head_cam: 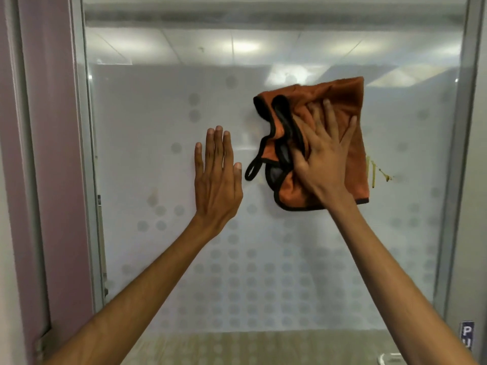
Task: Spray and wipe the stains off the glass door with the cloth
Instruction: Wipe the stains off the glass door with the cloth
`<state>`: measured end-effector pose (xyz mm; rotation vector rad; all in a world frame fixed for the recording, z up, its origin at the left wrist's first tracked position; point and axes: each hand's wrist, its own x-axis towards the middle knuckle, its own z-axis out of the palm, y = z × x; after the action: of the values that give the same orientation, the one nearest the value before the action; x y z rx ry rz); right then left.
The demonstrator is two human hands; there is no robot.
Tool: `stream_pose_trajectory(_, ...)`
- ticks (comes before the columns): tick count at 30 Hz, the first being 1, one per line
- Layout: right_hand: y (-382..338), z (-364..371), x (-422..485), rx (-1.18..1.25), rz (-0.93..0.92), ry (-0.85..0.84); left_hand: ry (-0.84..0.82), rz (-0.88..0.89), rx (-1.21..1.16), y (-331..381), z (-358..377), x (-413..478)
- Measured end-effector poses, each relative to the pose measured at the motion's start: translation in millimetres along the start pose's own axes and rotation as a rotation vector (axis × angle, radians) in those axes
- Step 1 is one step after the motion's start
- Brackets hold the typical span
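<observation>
**A:** What are the fingers doing?

**B:** The fingers (330,119) of the right hand (324,154) are spread straight, pressing the orange cloth (342,98) against the glass door (158,127). The left hand (217,177) lies flat on the glass beside it, holding nothing.

**A:** How far along?

**B:** Mid-wipe, I'd judge. A yellow-brown stain (374,169) shows just right of the cloth, and a faint smear (152,197) lower left.

**A:** Any writing?

**B:** A blue sign (467,335) reads "PU"; the rest is cut off.
</observation>
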<state>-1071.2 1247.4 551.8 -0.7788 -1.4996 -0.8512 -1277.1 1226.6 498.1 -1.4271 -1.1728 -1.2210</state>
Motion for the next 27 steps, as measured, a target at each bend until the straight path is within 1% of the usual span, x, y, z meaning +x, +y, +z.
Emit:
stream_pose_trajectory(3, 2, -4, -48, -0.026, -0.132, -0.103, -0.007, -0.012, -0.008, 4, -2, 0)
stream_pose_trajectory(5, 24, -15, -63, -0.051, -0.161, -0.155, -0.012, -0.013, -0.042, 11, -2, 1)
stream_pose_trajectory(8, 55, -24, -35, -0.112, -0.033, -0.113, -0.029, -0.018, -0.051, 22, 2, 0)
stream_pose_trajectory(10, 56, -21, -13, -0.125, 0.059, -0.072, -0.024, -0.019, -0.064, 32, 6, 2)
stream_pose_trajectory(11, 49, -17, -11, -0.114, 0.073, -0.053, -0.020, -0.022, -0.076, 38, 8, 4)
stream_pose_trajectory(13, 35, -11, -25, -0.057, 0.024, -0.048, -0.005, -0.057, -0.086, 46, 11, 7)
stream_pose_trajectory(14, 31, -11, -41, -0.036, -0.024, -0.075, 0.002, -0.077, -0.085, 49, 12, 7)
stream_pose_trajectory(17, 48, -23, -84, -0.045, -0.119, -0.139, -0.011, -0.062, -0.093, 57, 16, 4)
stream_pose_trajectory(19, 73, -35, -79, -0.029, -0.072, -0.097, -0.009, -0.034, -0.097, 59, 18, 2)
stream_pose_trajectory(21, 89, -38, -48, -0.020, 0.057, -0.014, 0.003, -0.040, -0.095, 60, 20, 3)
stream_pose_trajectory(23, 91, -35, -11, -0.036, 0.154, 0.027, 0.012, -0.050, -0.100, 62, 22, 4)
stream_pose_trajectory(25, 79, -26, 5, -0.057, 0.148, 0.025, 0.023, -0.040, -0.099, 65, 24, 4)
stream_pose_trajectory(27, 69, -23, -16, -0.046, 0.050, -0.001, 0.033, -0.052, -0.109, 70, 26, 3)
